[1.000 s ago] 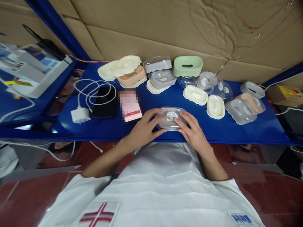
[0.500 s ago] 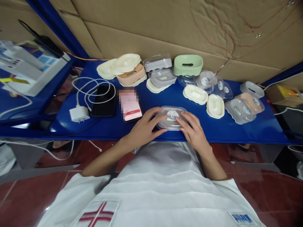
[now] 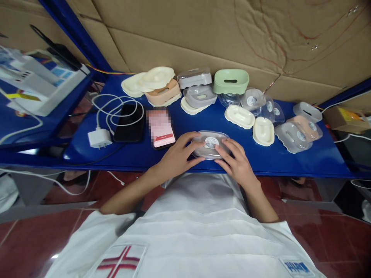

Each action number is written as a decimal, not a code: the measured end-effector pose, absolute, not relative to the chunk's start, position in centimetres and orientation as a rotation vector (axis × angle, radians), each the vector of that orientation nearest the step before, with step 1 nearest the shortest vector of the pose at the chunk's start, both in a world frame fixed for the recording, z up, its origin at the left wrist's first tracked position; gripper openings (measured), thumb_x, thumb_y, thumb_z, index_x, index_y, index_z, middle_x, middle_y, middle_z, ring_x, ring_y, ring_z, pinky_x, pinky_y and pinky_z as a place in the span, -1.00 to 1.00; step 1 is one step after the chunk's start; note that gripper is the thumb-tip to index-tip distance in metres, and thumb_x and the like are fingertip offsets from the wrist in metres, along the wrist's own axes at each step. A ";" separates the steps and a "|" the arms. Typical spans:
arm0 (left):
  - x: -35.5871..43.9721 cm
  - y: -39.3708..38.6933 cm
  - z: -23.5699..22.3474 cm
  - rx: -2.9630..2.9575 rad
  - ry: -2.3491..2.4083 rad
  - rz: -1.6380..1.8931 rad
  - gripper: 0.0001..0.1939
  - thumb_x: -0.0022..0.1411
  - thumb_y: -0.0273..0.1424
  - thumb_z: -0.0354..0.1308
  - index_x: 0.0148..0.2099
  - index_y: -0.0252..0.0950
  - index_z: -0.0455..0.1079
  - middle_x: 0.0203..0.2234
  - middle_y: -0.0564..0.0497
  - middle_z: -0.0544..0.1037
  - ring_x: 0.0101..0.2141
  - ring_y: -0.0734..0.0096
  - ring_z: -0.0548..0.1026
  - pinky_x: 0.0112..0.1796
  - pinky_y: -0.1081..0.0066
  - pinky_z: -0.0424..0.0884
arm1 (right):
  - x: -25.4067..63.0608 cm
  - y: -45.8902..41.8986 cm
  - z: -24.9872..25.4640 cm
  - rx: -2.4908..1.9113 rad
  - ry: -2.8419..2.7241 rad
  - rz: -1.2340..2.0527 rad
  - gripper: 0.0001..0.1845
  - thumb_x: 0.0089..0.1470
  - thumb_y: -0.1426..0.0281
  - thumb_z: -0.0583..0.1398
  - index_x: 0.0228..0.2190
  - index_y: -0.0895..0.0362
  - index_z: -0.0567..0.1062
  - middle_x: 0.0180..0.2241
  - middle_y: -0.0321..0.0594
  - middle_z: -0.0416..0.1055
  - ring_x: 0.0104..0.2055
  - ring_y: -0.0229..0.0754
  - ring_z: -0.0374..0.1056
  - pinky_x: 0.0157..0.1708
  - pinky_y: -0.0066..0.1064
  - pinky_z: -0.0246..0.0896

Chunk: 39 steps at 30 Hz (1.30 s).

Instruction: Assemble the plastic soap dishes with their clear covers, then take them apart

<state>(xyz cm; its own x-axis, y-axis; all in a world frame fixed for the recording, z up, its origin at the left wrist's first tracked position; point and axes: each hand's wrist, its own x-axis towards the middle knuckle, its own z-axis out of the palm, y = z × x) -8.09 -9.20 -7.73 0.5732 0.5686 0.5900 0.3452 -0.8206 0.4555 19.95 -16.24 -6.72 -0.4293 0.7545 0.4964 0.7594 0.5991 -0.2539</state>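
Observation:
An oval clear-topped plastic case [image 3: 203, 135] with a round white sticker [image 3: 211, 142] lies near the front edge of the blue table, a grey part showing through its top. My left hand [image 3: 182, 154] grips its left end, thumb at the near rim and index finger across the top. On the right end is my right hand [image 3: 236, 160], with fingertips on the lid beside the sticker and the thumb at the near rim. The case's underside is hidden.
A phone [image 3: 165, 143] lies to the left, with a dark phone [image 3: 127, 133], a white cable and a charger [image 3: 100, 138] beyond. Cream trays [image 3: 263, 131], a green holder [image 3: 231, 82], and several grey and peach cases [image 3: 292, 137] line the back and right.
My right thumb has moved a little left along the near rim. The view has shifted slightly; the case and my left hand stay in place.

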 end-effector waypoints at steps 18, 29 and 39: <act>-8.3 -10.1 -6.1 2.540 0.666 0.844 -0.44 0.57 -0.29 0.23 0.50 -0.14 0.21 0.49 -0.32 0.19 0.41 -0.09 0.38 0.32 -0.13 0.50 | 29.2 -19.3 -4.7 -1.494 -1.775 -0.486 -0.08 0.18 0.07 0.48 0.46 -0.14 0.36 0.45 0.07 0.30 0.47 0.31 0.28 0.41 0.23 0.28; -7.9 -9.8 -6.6 2.670 0.590 0.793 -0.69 0.56 -0.35 0.22 0.27 -0.26 0.49 0.32 -0.27 0.45 0.28 -0.03 0.53 0.23 -0.05 0.60 | 53.5 -21.5 -9.3 -2.119 -0.718 -0.831 0.24 -0.47 -0.08 0.66 0.22 0.22 0.62 0.22 0.49 0.42 0.30 0.62 0.39 0.29 0.32 0.21; -7.9 -9.8 -6.5 2.727 0.576 0.742 -0.74 0.59 -0.32 0.19 0.21 -0.29 0.50 0.27 -0.24 0.49 0.22 0.01 0.57 0.20 0.00 0.61 | 53.3 -19.7 -10.1 -2.210 -0.485 -0.693 0.15 -0.58 0.17 0.71 0.12 0.19 0.60 0.27 0.45 0.32 0.28 0.74 0.31 0.28 0.47 0.07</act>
